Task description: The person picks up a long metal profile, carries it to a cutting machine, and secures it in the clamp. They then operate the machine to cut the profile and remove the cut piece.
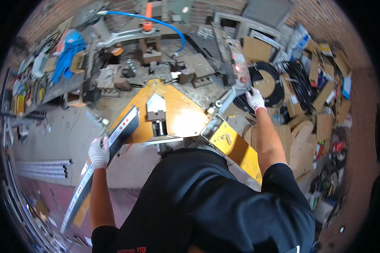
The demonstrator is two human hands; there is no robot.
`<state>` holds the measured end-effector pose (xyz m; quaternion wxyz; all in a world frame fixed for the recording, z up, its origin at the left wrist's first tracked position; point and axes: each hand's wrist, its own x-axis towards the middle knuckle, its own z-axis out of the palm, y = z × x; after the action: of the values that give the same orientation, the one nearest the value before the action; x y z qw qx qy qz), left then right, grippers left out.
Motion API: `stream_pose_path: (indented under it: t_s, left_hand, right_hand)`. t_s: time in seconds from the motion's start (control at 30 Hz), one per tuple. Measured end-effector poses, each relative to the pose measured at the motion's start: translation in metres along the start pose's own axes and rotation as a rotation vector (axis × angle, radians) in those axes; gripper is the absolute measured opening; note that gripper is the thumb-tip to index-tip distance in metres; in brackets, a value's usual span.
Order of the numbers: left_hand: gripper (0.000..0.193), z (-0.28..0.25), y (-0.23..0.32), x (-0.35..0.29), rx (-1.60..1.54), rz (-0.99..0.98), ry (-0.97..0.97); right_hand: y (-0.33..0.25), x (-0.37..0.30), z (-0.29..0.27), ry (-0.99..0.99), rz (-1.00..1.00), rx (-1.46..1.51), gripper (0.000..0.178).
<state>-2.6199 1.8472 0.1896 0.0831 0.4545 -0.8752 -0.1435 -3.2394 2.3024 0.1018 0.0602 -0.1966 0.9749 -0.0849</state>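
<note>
My left hand (99, 152), in a white knit glove, grips a long dark metal profile (114, 145) that runs from the lower left up onto the yellow triangular machine table (185, 118). My right hand (255, 99), also gloved, holds the end of a second long profile (228, 99) lying along the table's right side and reaching toward the back. Between the two profiles stands a grey metal press head (156, 109) at the table's middle. My dark shirt fills the lower centre of the view.
A blue hose (164, 23) arcs over the machine at the back. A cluttered workbench (55, 71) with a blue cloth stands left. Coiled black cable (274, 84) and cardboard boxes (321, 122) pile up right. Bundled metal bars (42, 168) lie on the floor left.
</note>
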Motion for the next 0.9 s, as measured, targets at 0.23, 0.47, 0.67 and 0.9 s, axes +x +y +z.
stream_pose_path:
  t_s: [0.23,0.47,0.67,0.9]
  left_hand:
    - [0.034,-0.009,0.010,0.002,0.077,-0.050,-0.072]
    - [0.030,-0.014,0.013,0.001,0.034,-0.061,-0.094]
    - [0.029,-0.011,0.010,-0.001,-0.033,-0.066,-0.003]
    - [0.030,-0.005,0.005,0.001,0.028,-0.066,-0.028]
  right_hand:
    - [-0.039,0.046,0.018,-0.187,-0.060,-0.118,0.091]
    - [0.029,0.107,0.071,-0.443,-0.055,0.351,0.079]
    - [0.059,0.125,0.088,-0.392,-0.174,0.097,0.073]
    - [-0.002,0.086,0.030,-0.403,0.001,-0.182,0.099]
